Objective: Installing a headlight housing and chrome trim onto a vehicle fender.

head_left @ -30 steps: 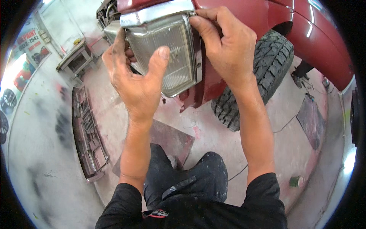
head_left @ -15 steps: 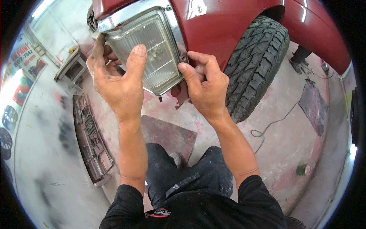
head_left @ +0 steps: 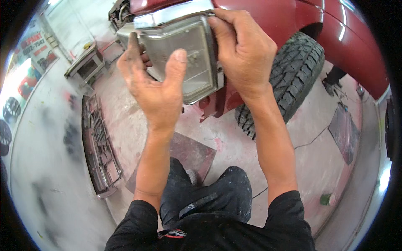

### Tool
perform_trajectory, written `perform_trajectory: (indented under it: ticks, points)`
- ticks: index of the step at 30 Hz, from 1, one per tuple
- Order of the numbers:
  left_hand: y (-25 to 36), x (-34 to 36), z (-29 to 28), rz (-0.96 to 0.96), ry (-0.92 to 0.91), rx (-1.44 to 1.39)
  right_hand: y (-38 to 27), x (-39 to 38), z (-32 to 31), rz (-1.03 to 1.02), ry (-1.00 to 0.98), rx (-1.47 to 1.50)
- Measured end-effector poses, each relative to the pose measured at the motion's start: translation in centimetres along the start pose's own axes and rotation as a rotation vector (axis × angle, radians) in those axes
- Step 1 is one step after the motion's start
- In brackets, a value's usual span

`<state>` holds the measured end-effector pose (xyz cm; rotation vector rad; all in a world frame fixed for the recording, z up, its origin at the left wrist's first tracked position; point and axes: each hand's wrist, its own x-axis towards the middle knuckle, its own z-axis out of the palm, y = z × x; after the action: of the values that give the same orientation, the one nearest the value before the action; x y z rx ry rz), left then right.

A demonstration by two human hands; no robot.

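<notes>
A rectangular clear-lensed headlight (head_left: 194, 62) sits at the front corner of a red vehicle, below a chrome trim strip (head_left: 173, 16). My left hand (head_left: 153, 88) holds the lamp from its left side, fingers round that edge and thumb over the lens. At the lamp's upper right corner, my right hand (head_left: 247, 50) pinches the edge of the chrome trim between thumb and bent fingers. The fingertips of both hands are partly hidden. A red metal bracket (head_left: 213, 104) shows beneath the lamp.
The red fender (head_left: 272, 21) and a black treaded tyre (head_left: 299, 77) stand just right of my right arm. A detached grille (head_left: 100, 138) leans along the left wall. A dark flat sheet (head_left: 197, 150) lies by my legs. Another person's foot (head_left: 328, 87) shows at far right.
My right hand has moved up the lamp's right side from its lower part to the upper corner. My left hand keeps its hold. The view has shifted, so the lamp appears further right.
</notes>
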<state>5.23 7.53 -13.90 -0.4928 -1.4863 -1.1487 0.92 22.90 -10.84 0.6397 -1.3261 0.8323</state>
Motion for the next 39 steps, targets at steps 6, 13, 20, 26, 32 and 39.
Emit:
perform_trajectory:
  ticks: [6,13,20,26,32,39]
  points:
    - [-0.6,-1.3,-0.6,0.188,-0.068,0.36,-0.8,0.8,-0.3,0.079,-0.082,-0.03]
    - [0.5,-2.3,-0.4,0.152,-0.094,0.342,-1.5,0.9,-0.4,0.149,-0.106,0.055]
    - [-0.2,-5.3,-0.6,-0.06,-0.053,0.131,-1.3,1.1,-0.8,0.081,-0.135,0.004]
    - [0.1,-4.0,-1.2,-0.12,-0.081,0.055,-1.0,1.6,-1.2,0.064,-0.158,-0.004]
    - [0.4,-3.8,-2.1,-0.106,-0.105,0.161,-1.7,1.2,-1.5,0.142,-0.162,0.095]
    - [0.8,-3.6,-1.2,-0.079,-0.086,0.217,0.5,1.8,-2.0,-0.062,-0.199,-0.054]
